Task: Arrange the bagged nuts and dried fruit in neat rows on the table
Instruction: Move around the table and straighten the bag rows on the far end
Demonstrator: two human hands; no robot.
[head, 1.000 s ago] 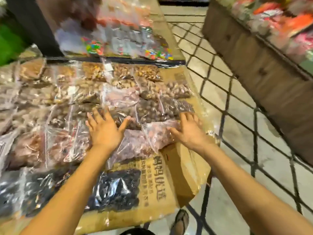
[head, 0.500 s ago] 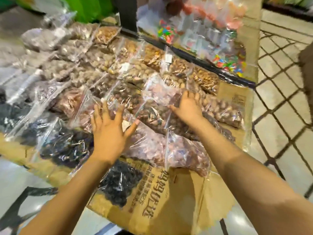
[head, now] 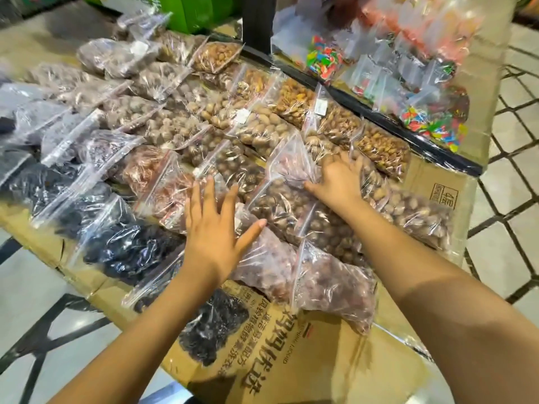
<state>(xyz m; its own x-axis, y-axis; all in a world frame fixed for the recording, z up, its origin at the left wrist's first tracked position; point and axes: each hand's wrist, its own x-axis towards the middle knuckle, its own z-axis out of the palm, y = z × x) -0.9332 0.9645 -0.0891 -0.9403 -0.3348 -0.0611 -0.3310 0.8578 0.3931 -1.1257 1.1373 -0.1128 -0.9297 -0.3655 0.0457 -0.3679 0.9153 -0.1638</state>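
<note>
Cardboard-topped table [head: 437, 196], glossy clear nut bags [head: 262, 132]

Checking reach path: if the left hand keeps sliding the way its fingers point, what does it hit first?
The left hand, spread flat, fingers pointing away. First in line, probably the clear zip bag of round dark-brown nuts just beyond its fingertips; depth is uncertain.

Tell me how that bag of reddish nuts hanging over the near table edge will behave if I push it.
The bag of reddish nuts looks soft and loosely filled, so it would probably sag and shift rather than slide stiffly. Its glossy plastic on the cardboard may slip, and since it overhangs the edge, a nudge outward could drop it.
</note>
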